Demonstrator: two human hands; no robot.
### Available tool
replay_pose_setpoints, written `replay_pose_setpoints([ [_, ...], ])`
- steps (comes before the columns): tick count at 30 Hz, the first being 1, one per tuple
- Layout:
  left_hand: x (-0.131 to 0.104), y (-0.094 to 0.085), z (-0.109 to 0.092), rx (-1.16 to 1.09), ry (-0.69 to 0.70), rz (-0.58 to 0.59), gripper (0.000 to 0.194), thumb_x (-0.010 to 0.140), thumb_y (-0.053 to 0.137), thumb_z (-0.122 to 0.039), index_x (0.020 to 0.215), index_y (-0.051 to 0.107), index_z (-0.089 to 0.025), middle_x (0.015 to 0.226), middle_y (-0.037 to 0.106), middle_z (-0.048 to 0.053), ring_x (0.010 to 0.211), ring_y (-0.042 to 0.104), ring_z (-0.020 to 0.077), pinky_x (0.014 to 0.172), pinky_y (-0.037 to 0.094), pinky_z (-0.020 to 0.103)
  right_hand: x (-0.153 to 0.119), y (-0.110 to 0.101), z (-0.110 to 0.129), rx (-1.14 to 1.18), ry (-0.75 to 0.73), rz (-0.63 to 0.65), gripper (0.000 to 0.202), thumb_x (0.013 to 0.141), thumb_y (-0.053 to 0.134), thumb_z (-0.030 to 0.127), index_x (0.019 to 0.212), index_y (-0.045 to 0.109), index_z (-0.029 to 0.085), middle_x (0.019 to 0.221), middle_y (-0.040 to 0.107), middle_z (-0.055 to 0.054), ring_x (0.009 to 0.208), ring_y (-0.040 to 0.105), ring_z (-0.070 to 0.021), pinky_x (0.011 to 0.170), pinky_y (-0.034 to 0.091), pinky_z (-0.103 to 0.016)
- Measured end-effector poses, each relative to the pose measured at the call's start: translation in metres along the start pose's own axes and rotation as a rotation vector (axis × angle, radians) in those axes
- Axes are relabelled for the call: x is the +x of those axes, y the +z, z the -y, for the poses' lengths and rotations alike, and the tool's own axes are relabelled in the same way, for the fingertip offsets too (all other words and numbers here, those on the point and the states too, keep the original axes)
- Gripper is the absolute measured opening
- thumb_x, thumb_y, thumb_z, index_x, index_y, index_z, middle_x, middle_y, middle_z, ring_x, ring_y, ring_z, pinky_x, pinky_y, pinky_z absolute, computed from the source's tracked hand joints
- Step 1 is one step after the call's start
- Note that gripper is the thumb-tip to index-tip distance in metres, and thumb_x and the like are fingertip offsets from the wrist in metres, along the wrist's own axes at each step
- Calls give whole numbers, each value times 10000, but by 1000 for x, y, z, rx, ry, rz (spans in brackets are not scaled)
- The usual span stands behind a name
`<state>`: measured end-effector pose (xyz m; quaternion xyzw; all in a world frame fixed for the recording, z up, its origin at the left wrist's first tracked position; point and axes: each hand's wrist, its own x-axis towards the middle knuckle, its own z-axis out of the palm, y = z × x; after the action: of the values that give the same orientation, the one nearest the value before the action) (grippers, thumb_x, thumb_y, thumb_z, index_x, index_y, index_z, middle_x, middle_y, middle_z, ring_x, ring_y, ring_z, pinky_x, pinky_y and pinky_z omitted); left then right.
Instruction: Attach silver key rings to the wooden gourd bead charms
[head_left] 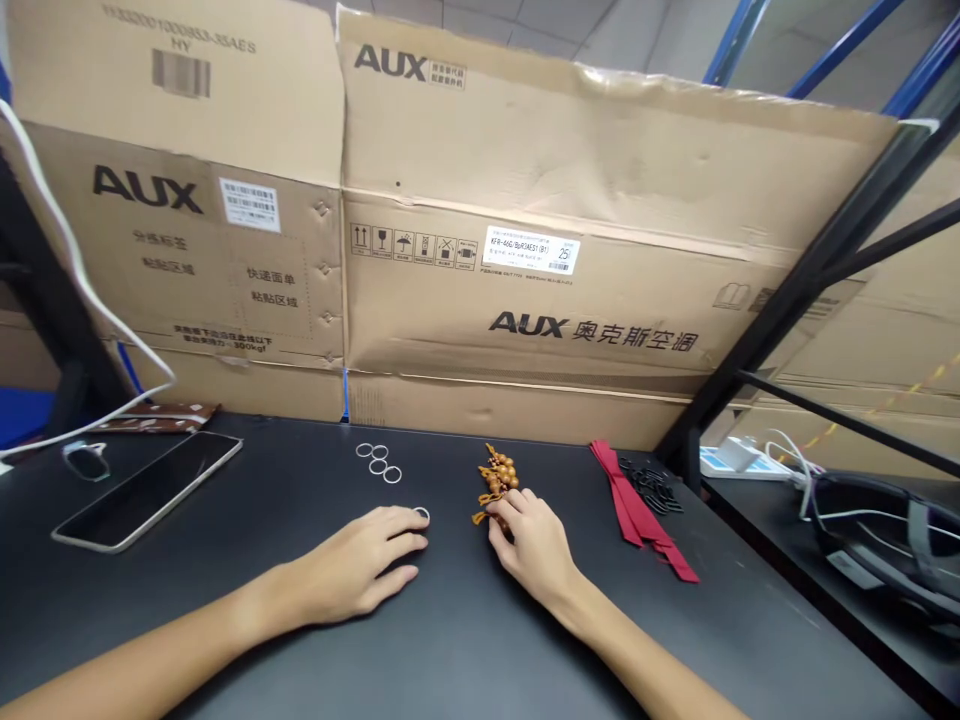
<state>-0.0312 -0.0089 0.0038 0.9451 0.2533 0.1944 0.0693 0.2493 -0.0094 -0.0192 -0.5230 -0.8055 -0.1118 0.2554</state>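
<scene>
My left hand lies flat on the black table with its fingers stretched and apart. Its fingertip touches a thin silver ring. Beyond it, several more silver rings form a loose cluster. My right hand reaches into a small pile of brown wooden bead pendants with orange-yellow cords. Its thumb and fingers close around a pendant at the near end of the pile, which they mostly cover.
Red ribbon strips and black cords lie at the right. A phone, glasses and a patterned pouch are at the left. Cardboard boxes wall the back. A black shelf post borders the right side.
</scene>
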Motion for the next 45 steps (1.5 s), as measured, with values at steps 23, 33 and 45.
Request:
replay_pose_setpoints([
  [23, 12, 7, 5, -152, -108, -52, 209, 981, 423, -199, 992, 631, -218, 1179, 569, 72, 1061, 580, 199, 945, 479, 311, 6, -5, 21, 504, -142, 197, 128, 931, 462, 163, 909, 580, 204, 915, 545, -42, 753, 561, -148, 734, 506, -279],
  [33, 11, 7, 4, -108, -131, -35, 210, 981, 426, -211, 1045, 626, -222, 1167, 568, 73, 1055, 559, 212, 952, 466, 343, 4, -15, 17, 521, -188, 200, 262, 800, 560, 131, 1045, 562, 222, 1018, 579, -66, 944, 563, -208, 854, 494, -347],
  [45, 13, 7, 5, -141, -110, -43, 173, 975, 441, -199, 992, 613, -215, 1123, 604, 61, 1052, 557, 205, 940, 451, 333, 4, -11, 18, 491, -209, 213, 156, 865, 508, 152, 985, 587, 214, 934, 595, -59, 863, 570, -190, 782, 505, -315],
])
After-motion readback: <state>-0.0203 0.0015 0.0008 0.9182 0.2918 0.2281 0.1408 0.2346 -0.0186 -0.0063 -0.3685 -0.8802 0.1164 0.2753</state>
